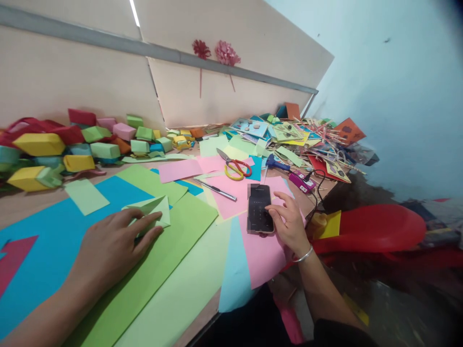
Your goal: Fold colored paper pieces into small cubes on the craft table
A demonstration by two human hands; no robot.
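My left hand lies over a small folded piece of pale green paper, its fingers and thumb pressed against it. Beneath are a larger bright green sheet and a blue sheet. My right hand touches the screen of a black smartphone with a fingertip, the other fingers apart and holding nothing. The phone lies face up on pink paper. Just beyond it are scissors with red and yellow handles and a slim metallic cutter.
Folded paper blocks in several colours line the back left. Cards and sticks are heaped at the back right. A blue glue gun lies near a purple power strip with a black cord. A red plastic chair stands at right.
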